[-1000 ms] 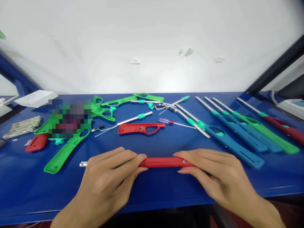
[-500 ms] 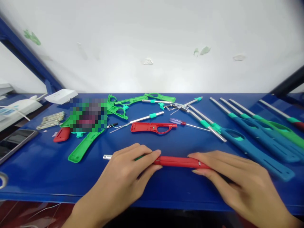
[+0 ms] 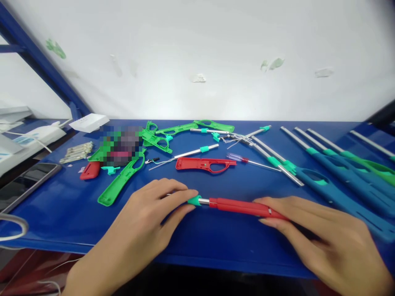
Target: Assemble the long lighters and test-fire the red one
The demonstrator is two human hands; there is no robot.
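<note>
A red long-reach lighter [image 3: 240, 206] lies level across the front of the blue table, seen edge-on. My right hand [image 3: 314, 230] is closed around its handle end on the right. From its left end comes a short stretch of bare metal tube [image 3: 204, 201]. My left hand [image 3: 154, 218] pinches a teal collar [image 3: 194, 200] on that tube, a small gap away from the red body. The rest of the tube is hidden by my left fingers. Behind the hands rests a red lighter half-shell [image 3: 197, 164], its inside facing up, with a clear-handled screwdriver [image 3: 253, 161] beside it.
Blue lighters [image 3: 342, 193] lie on the right. Green half-shells [image 3: 121, 181], a red piece [image 3: 90, 170] and clear, tube-like parts [image 3: 77, 152] are on the left. Metal tubes with wires [image 3: 262, 148] lie at the back. A phone [image 3: 27, 183] sits by the left edge.
My left hand has shifted left with the teal collar, away from the red body, and bare tube now shows between them. My right hand keeps its hold. The view has turned slightly left.
</note>
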